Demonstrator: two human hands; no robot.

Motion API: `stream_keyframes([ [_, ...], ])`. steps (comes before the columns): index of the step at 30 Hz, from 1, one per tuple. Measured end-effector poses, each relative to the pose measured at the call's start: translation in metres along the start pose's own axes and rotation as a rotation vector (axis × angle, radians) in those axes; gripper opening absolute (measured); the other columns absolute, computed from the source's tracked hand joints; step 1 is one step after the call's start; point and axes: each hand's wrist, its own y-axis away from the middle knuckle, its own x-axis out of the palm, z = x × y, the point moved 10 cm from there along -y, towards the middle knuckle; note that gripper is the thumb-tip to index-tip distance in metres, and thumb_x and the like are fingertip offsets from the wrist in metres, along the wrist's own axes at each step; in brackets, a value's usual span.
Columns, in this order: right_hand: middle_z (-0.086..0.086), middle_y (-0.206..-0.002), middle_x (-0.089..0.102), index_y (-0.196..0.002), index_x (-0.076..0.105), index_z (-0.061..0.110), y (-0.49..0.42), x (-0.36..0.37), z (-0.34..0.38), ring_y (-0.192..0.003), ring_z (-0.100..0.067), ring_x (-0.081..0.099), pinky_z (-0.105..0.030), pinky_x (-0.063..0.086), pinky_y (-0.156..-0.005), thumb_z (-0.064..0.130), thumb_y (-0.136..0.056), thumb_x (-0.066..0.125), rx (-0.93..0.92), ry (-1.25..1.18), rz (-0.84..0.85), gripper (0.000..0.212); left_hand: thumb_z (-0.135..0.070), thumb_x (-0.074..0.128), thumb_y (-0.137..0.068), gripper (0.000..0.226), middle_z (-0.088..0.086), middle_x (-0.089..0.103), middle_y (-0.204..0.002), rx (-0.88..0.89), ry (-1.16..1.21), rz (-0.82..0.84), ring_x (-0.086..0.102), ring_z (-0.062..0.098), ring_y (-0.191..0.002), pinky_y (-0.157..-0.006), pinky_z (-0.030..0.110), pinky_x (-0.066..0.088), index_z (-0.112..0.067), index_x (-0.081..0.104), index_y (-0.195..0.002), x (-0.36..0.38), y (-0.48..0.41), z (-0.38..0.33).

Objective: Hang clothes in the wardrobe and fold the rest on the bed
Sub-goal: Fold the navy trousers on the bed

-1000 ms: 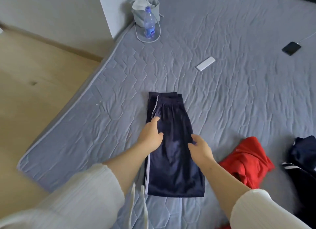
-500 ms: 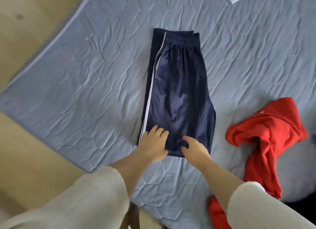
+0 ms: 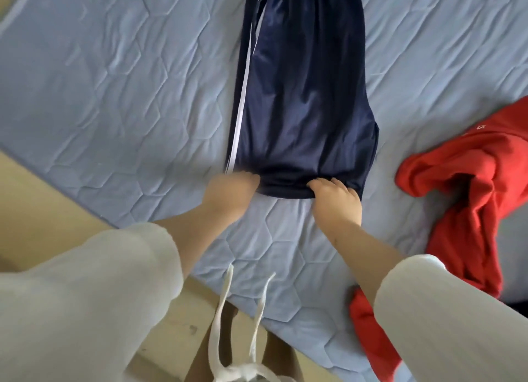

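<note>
Pinching shorts [image 3: 303, 96] near hem with right hand [image 3: 337, 194]; left hand [image 3: 230, 189] blurred, fingers unclear. Best to lift both corners evenly, fold far.

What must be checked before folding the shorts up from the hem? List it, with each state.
1. Shorts lie flat on the bed, halved lengthwise: ok.
2. Right hand has a grip on the hem: ok, fingers curl over the edge.
3. Left hand has a grip at the hem's left corner: cannot tell, it is blurred.
4. Red garment lies apart from the shorts: ok.
5. Waistband end in view as the fold's target: not ok, the frame's top cuts it off.
</note>
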Motion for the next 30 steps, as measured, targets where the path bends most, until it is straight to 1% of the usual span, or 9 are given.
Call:
stream_keyframes([
  [2,-0.003,-0.113,0.062,-0.118,0.055,0.022,0.009,-0.006,0.002,-0.107,-0.027,0.052,-0.033,0.034,-0.089,-0.002,-0.083,0.037,0.036,-0.057,0.079,0.046,-0.001,0.041,-0.085,0.047,-0.001,0.061,-0.116,-0.021,0.103,0.1,0.06,0.026,-0.096,-0.063,0.031,0.039,-0.019,0.049,-0.127,0.012,0.009,0.005],
  [5,-0.005,-0.105,0.064,-0.115,0.056,0.024,0.033,-0.005,0.007,-0.09,-0.028,0.054,-0.032,0.035,-0.078,0.0,-0.083,0.034,0.065,-0.1,0.253,0.046,-0.005,0.036,-0.089,0.048,0.003,0.062,-0.115,0.005,0.154,0.194,0.059,0.029,-0.099,-0.067,0.032,0.04,-0.027,0.048,-0.13,0.014,0.031,0.003],
  [11,-0.008,-0.126,0.056,-0.124,0.055,0.023,0.107,0.025,0.016,-0.114,-0.031,0.053,-0.037,0.044,-0.093,0.005,-0.087,0.035,0.075,-0.152,0.57,0.045,-0.024,0.039,-0.095,0.023,0.006,0.062,-0.106,0.132,0.197,0.516,0.058,0.027,-0.1,-0.071,0.03,0.039,-0.017,0.058,-0.107,0.025,0.092,-0.01],
  [13,-0.011,-0.135,0.05,-0.13,0.053,0.016,0.135,0.037,0.027,-0.122,-0.03,0.048,-0.039,0.041,-0.101,0.005,-0.091,0.035,-0.003,-0.094,0.7,0.044,-0.021,0.044,-0.09,0.016,0.009,0.056,-0.084,0.133,0.298,0.711,0.059,0.025,-0.078,-0.063,0.028,0.043,-0.011,0.056,-0.091,0.033,0.122,-0.018],
  [15,-0.014,-0.139,0.048,-0.133,0.049,0.007,0.163,0.045,0.037,-0.126,-0.03,0.045,-0.034,0.036,-0.104,0.004,-0.094,0.034,-0.073,-0.014,0.832,0.042,-0.021,0.049,-0.087,0.015,0.004,0.043,-0.066,0.109,0.333,0.888,0.043,0.017,-0.056,-0.051,0.026,0.033,-0.008,0.052,-0.081,0.041,0.149,-0.022],
  [18,-0.016,-0.136,0.05,-0.133,0.049,0.005,0.186,0.043,0.039,-0.123,-0.031,0.047,-0.032,0.035,-0.099,0.004,-0.093,0.036,-0.077,0.012,0.928,0.041,-0.027,0.051,-0.087,0.02,0.0,0.039,-0.066,0.145,0.277,0.975,0.038,0.017,-0.059,-0.052,0.026,0.027,-0.007,0.051,-0.085,0.034,0.166,-0.024],
  [23,-0.01,-0.137,0.049,-0.129,0.051,0.018,0.146,-0.015,0.018,-0.123,-0.029,0.048,-0.036,0.038,-0.102,0.01,-0.091,0.032,0.117,-0.132,0.611,0.043,-0.014,0.049,-0.088,0.014,0.015,0.054,-0.08,0.143,0.403,0.7,0.05,0.029,-0.072,-0.061,0.03,0.037,-0.004,0.053,-0.078,-0.027,0.12,-0.011],
  [27,-0.011,-0.116,0.063,-0.12,0.05,0.025,0.099,-0.103,0.009,-0.109,-0.031,0.055,-0.035,0.032,-0.085,0.01,-0.088,0.037,0.149,-0.086,0.023,0.037,-0.022,0.048,-0.092,0.019,0.01,0.063,-0.108,0.053,0.412,0.217,0.057,0.029,-0.1,-0.074,0.03,0.04,-0.017,0.063,-0.103,-0.108,0.061,0.024],
  [30,-0.012,-0.113,0.064,-0.138,0.04,0.024,0.082,-0.157,0.003,-0.112,-0.033,0.052,-0.038,0.028,-0.094,0.016,-0.091,0.044,0.156,-0.145,-0.405,0.048,-0.028,0.048,-0.092,0.024,0.005,0.067,-0.106,-0.068,0.36,-0.228,0.059,0.03,-0.1,-0.072,0.03,0.036,-0.031,0.062,-0.113,-0.17,0.035,0.051],
])
